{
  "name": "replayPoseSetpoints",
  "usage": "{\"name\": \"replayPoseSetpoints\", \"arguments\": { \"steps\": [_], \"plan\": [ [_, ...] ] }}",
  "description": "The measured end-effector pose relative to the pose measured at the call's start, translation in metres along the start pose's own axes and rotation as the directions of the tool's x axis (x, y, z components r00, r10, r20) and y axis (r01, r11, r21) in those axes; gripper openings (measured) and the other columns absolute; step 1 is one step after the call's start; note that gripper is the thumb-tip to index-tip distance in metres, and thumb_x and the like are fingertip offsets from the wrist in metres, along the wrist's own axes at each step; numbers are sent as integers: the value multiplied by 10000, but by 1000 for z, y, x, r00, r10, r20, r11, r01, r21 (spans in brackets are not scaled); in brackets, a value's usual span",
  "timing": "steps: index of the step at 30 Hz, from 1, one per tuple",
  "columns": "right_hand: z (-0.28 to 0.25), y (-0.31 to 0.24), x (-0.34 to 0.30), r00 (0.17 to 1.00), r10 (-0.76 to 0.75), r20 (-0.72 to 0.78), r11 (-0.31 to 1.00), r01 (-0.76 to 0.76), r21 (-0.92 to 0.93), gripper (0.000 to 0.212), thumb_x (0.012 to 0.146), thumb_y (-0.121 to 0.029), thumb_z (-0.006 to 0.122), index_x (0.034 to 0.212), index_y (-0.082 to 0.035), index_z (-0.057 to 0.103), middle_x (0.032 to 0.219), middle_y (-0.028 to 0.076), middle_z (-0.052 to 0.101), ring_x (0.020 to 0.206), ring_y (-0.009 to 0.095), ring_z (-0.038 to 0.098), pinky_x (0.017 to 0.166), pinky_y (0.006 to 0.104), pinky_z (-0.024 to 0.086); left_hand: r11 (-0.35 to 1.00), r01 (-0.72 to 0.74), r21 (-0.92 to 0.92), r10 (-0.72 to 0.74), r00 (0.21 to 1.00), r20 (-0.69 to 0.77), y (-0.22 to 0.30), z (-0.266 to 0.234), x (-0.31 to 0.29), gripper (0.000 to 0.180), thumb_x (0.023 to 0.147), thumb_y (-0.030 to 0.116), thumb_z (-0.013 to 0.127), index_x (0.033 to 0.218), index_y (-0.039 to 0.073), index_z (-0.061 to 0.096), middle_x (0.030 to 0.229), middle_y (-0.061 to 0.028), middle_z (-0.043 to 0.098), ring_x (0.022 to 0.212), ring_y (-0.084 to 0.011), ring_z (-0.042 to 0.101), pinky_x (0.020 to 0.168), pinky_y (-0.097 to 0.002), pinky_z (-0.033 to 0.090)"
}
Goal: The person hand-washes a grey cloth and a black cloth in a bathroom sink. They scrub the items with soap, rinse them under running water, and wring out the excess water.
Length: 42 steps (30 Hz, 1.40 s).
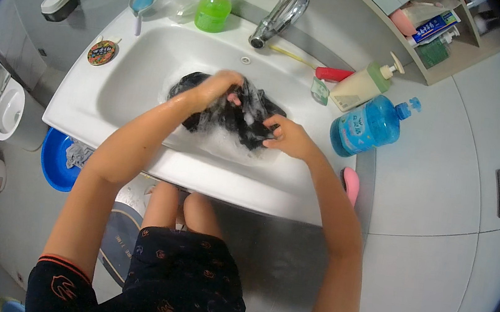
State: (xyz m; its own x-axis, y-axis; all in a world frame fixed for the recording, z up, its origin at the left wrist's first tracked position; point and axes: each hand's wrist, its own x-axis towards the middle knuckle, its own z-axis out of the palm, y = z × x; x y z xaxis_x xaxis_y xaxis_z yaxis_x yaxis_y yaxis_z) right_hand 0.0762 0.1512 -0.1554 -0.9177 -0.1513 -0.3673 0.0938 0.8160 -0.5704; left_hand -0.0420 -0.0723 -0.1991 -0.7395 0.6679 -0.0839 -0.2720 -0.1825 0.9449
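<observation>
A soaked black cloth (239, 120), streaked with white suds, lies bunched in the white washbasin (127, 81). My left hand (224, 85) is closed on its upper part, near the middle of the bowl. At the cloth's right side, my right hand (292, 139) has its fingers and thumb bent around the edge, with black fabric between them. Part of my left fingers is hidden by the hand itself. Foamy water surrounds the cloth, mostly on its near side.
A chrome faucet (279, 16) overhangs the far rim beside a green soap pump bottle (213, 9). On the right stand a blue liquid bottle (366, 128), a cream pump bottle (365, 86) and a red-handled brush (333, 74). A round tin (101, 52) sits left; a blue tub (56, 160) is on the floor.
</observation>
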Motion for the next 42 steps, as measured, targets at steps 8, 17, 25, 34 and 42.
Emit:
{"name": "replayPoseSetpoints", "arguments": {
  "steps": [8, 17, 25, 34, 42],
  "plan": [
    [83, 26, 55, 955, -274, -116, 953, 254, -162, 901, 667, -503, 761, 1359, -58, 393, 1284, 231, 462, 1258, 403, 363, 1051, 428, 322, 891, -224, -395, 126, 957, -261, 84, 26, -48, 139, 818, 232, 533, 839, 94, 525, 593, 11, 430, 502, -114, 418, 523, -270, 400],
    [77, 29, 41, 975, -102, -198, 986, 125, 107, 494, 851, -271, 640, 1258, -38, 485, 1184, 209, 557, 1079, 340, 552, 912, 376, 442, 827, -167, -536, 213, 977, 26, 125, -54, -37, 377, 847, 379, 561, 593, 126, 446, 541, -4, 424, 552, -154, 486, 597, -312, 461],
    [115, -27, 65, 951, -309, 11, 924, 303, -234, 712, 842, -390, 633, 1403, -54, 352, 1396, 264, 386, 1294, 362, 385, 1056, 399, 331, 176, 226, 958, 12, 973, -232, 18, -76, -21, 646, 825, 414, 650, 1250, -39, 473, 1133, -273, 589, 1073, -406, 561, 950, -421, 422],
    [66, 39, 53, 882, 46, -469, 722, -354, -595, 298, 791, -163, 598, 1084, -116, 634, 1212, 138, 535, 1159, 360, 464, 904, 493, 439, 110, -648, 753, 0, 758, 652, -13, -9, -39, 345, 801, 290, 658, 1033, 37, 632, 1153, -181, 576, 1123, -364, 511, 951, -430, 414],
    [42, 42, 23, 984, -176, -7, 765, 133, -630, 282, 773, -245, 624, 1006, -86, 613, 1027, 115, 618, 1029, 315, 569, 828, 428, 491, -94, -334, 938, -373, 885, 278, -41, -7, -17, 446, 887, 392, 546, 1263, 153, 559, 1265, -101, 563, 1188, -284, 521, 983, -450, 403]
  ]
}}
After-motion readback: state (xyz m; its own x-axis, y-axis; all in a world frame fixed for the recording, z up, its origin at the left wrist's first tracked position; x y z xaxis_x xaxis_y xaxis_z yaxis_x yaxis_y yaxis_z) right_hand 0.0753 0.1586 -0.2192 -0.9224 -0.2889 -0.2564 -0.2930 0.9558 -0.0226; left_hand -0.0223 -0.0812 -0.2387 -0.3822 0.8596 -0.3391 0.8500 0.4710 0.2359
